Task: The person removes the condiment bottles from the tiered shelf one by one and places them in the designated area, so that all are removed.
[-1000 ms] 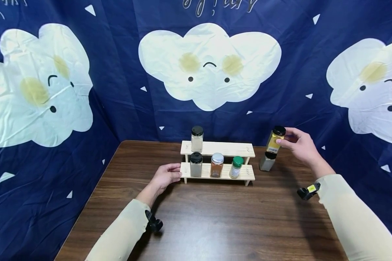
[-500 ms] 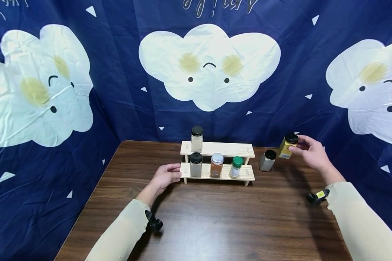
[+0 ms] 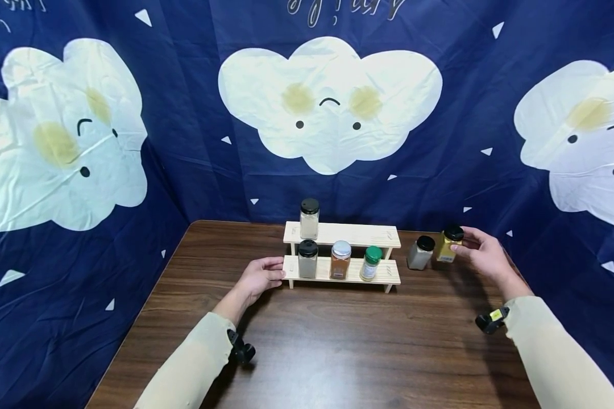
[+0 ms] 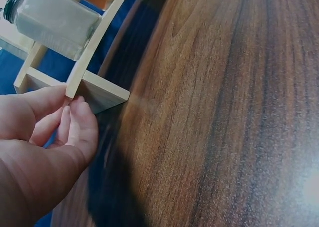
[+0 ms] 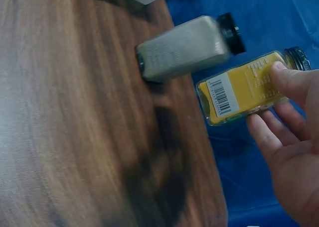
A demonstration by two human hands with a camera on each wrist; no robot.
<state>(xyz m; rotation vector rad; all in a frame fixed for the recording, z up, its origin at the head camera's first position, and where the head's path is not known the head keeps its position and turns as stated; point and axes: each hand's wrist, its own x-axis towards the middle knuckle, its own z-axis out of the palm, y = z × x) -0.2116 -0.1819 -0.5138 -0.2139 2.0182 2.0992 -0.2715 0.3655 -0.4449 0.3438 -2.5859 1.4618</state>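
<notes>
My right hand [image 3: 483, 255] grips a yellow-labelled spice jar [image 5: 244, 87] with a black lid, thumb on one side and fingers on the other. Close to its left stands a grey spice jar [image 3: 420, 254], also black-lidded, upright on the table. At the left end of the two-tier wooden spice rack [image 3: 355, 234], my left hand [image 3: 258, 278] pinches the lower shelf's edge between thumb and fingers. That lower shelf bears a black-lidded grey jar [image 3: 307, 260], a silver-lidded orange-brown jar [image 3: 340, 261] and a small green-lidded jar [image 3: 370, 264]. One pale jar [image 3: 309, 220] with a black lid is on the upper shelf.
The brown wooden table [image 3: 327, 341] extends toward me from the rack. A blue cloth [image 3: 194, 142] with white clouds hangs behind the table and on both sides. Its back edge runs close behind the rack and jars.
My right hand has carried the yellow jar from above the grey jar to the right, then down beside it. The left hand keeps its place at the rack.
</notes>
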